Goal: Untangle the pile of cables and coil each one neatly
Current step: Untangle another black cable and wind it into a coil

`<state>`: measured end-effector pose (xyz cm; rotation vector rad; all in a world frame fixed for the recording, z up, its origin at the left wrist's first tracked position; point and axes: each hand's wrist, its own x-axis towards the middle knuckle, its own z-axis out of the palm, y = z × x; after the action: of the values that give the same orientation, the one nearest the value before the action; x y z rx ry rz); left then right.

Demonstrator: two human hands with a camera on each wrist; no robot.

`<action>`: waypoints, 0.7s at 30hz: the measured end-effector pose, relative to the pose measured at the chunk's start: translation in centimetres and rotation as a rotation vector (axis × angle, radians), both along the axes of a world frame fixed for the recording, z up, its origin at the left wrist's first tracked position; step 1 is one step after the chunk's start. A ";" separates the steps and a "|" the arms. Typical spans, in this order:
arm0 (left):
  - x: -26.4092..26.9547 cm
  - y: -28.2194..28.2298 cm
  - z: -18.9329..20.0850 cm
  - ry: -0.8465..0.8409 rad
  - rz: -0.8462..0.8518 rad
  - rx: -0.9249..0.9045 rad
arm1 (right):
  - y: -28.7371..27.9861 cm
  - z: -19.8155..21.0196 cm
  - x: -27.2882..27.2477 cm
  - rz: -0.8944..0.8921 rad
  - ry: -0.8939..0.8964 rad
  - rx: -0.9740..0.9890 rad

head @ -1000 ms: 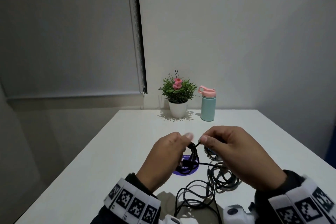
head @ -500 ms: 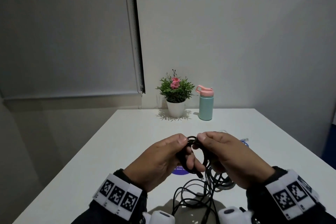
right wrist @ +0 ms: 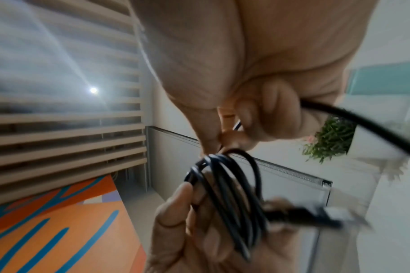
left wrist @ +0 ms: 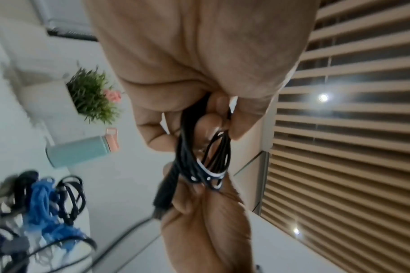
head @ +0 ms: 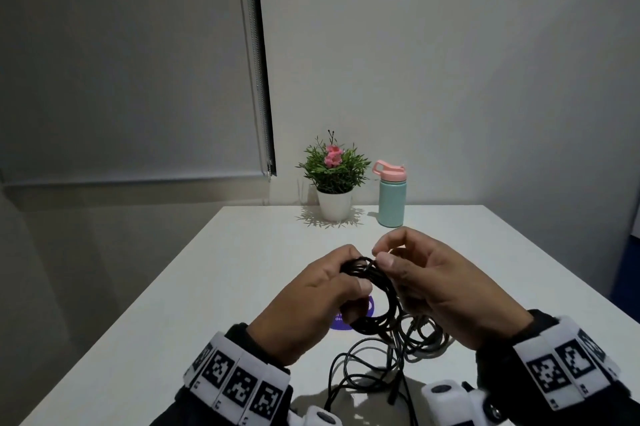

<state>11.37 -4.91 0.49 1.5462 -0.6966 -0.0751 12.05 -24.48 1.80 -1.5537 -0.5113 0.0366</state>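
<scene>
My left hand [head: 356, 270] grips a coil of black cable [head: 379, 301], held upright above the white table [head: 242, 287]. My right hand [head: 381, 254] pinches a strand at the top of the coil between thumb and forefinger. In the left wrist view the left fingers [left wrist: 157, 136] curl round the coil [left wrist: 187, 153], and a black plug [left wrist: 164, 192] hangs off it. The right wrist view shows the same coil [right wrist: 229, 188], the pinching fingertips [right wrist: 232, 136] and a blurred plug [right wrist: 316, 214]. Loose black and grey cables [head: 391, 353] lie tangled on the table beneath my hands.
A potted plant [head: 334, 204] and a teal bottle with a pink lid [head: 391, 199] stand at the table's far edge. A purple round sticker [head: 341, 321] lies under the coil. A blue cable [left wrist: 47, 208] lies in a pile of cables in the left wrist view.
Both hands have closed in on the black coil. The right hand has gone from pinching a cable end beside it to pinching the coil's top. More loops sit in the left hand.
</scene>
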 end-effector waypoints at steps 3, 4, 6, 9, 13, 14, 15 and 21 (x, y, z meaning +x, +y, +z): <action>-0.2 -0.5 0.1 0.042 -0.036 -0.165 | 0.3 -0.1 -0.1 0.054 0.030 0.041; -0.2 -0.5 0.0 0.015 -0.024 -0.149 | 0.2 -0.1 -0.1 0.060 0.048 0.038; -0.2 -0.6 -0.1 -0.087 0.043 -0.066 | -0.1 -0.1 0.1 0.096 0.114 0.043; -0.1 -0.7 -0.5 -0.227 0.121 0.022 | -0.5 -0.2 0.3 0.141 0.212 0.080; 0.0 -0.8 -0.7 -0.238 0.140 0.057 | -0.5 -0.7 0.7 0.155 0.269 0.090; 0.1 -0.8 -0.7 -0.229 0.144 0.063 | -0.5 -0.8 0.8 0.149 0.275 0.086; 0.2 -0.7 -0.8 -0.219 0.153 0.067 | -0.4 -0.9 0.9 0.138 0.276 0.079; 1.1 -0.6 -1.3 -0.072 0.245 -0.009 | 0.3 -0.3 0.2 -0.178 -0.017 -0.105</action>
<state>12.43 -5.54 -0.81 1.6206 -0.5581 0.1680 12.28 -24.13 1.47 -1.6984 -0.3873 -0.0879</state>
